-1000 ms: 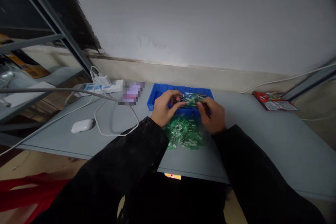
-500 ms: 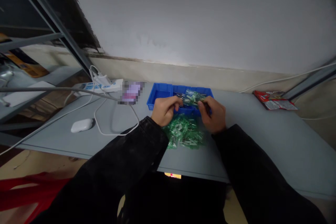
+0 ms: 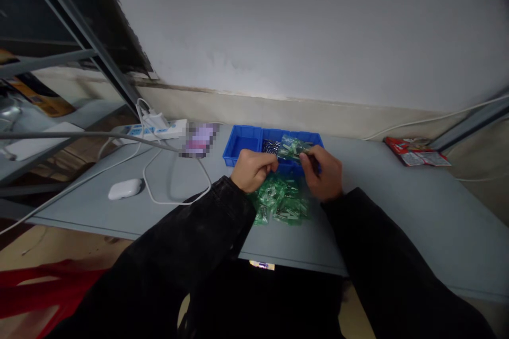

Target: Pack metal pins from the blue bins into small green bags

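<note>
My right hand [image 3: 326, 174] pinches a small clear-green plastic bag [image 3: 293, 147] between thumb and fingers, with pale and metallic pieces inside. The bag is above a blue divided tray [image 3: 234, 163]. Just left of the bag, my left hand [image 3: 251, 169] is closed, fingertips curled together over the tray's front edge; whatever they hold is too small or hidden to make out. Small dark metal pieces [image 3: 270, 146], screw-like, lie in the tray's middle compartment. Below both hands, a heap of similar green bags [image 3: 280, 198] with small parts rests on the table.
On the left are a white earbud case [image 3: 124, 189], a looped white cable [image 3: 178, 203], a power strip [image 3: 175, 129] with plugs, and a blurred-out phone [image 3: 200, 139]. A red packet [image 3: 415, 152] lies far right. The wall stands behind the grey table [image 3: 389, 212].
My left hand has moved slightly down, toward me, its fingers curling tighter, so more of the metal pieces show. My right hand and the bag stay nearly in place.
</note>
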Tool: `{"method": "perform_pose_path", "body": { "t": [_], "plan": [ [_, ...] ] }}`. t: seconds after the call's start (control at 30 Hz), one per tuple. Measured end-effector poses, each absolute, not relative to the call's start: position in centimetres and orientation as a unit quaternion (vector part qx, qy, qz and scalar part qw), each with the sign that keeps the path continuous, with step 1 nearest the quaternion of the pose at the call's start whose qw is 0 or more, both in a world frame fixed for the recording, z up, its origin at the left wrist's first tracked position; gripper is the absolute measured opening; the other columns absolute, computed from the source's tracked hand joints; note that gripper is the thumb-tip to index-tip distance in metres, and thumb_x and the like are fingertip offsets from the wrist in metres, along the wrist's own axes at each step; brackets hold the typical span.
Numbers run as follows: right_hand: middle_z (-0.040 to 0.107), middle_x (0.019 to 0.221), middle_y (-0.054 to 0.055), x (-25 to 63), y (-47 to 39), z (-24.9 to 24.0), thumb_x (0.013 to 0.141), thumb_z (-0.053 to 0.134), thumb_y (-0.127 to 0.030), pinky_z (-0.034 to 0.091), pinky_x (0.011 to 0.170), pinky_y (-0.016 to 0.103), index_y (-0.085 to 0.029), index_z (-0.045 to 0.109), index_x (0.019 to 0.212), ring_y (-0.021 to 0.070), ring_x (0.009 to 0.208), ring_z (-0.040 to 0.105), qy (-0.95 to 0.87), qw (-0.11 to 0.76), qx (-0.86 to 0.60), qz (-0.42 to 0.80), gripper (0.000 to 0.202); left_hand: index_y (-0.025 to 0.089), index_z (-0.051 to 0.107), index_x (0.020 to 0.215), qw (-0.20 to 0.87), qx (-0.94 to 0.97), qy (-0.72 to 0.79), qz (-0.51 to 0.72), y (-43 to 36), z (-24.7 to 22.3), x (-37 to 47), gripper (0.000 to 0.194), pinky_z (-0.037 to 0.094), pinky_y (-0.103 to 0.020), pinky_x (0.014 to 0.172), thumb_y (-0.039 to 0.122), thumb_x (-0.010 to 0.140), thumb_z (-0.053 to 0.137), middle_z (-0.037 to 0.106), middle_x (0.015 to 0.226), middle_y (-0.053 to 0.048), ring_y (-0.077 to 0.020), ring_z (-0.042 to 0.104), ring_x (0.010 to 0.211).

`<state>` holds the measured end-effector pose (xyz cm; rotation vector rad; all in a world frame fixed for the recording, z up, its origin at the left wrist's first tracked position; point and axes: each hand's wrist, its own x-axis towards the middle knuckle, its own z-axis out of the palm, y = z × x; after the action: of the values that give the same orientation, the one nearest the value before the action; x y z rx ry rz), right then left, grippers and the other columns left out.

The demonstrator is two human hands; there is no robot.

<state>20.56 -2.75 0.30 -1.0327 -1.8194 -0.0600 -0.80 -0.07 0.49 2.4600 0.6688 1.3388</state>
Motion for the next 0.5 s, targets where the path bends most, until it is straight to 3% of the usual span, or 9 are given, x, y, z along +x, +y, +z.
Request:
{"method": "perform_pose_path", "body": {
  "t": [0.5],
  "plan": [
    [0.045,0.065,-0.004,20.65,-2.67,0.0,0.098,0.054,-0.027,0.036,0.056,0.028,-0.022,0.051,0.078,0.0119,0.055,0.043,-0.756,0.496,-0.427,-0.022,0.02,0.018,0.068,0.085,0.105,0.809,0.266,0.513,-0.25,-0.13,-0.16,0.033,0.053,-0.02,0.058,-0.003,0.073,0.046,0.072,0.073,0.002,-0.0089,0.065,0.059]
  ]
}}
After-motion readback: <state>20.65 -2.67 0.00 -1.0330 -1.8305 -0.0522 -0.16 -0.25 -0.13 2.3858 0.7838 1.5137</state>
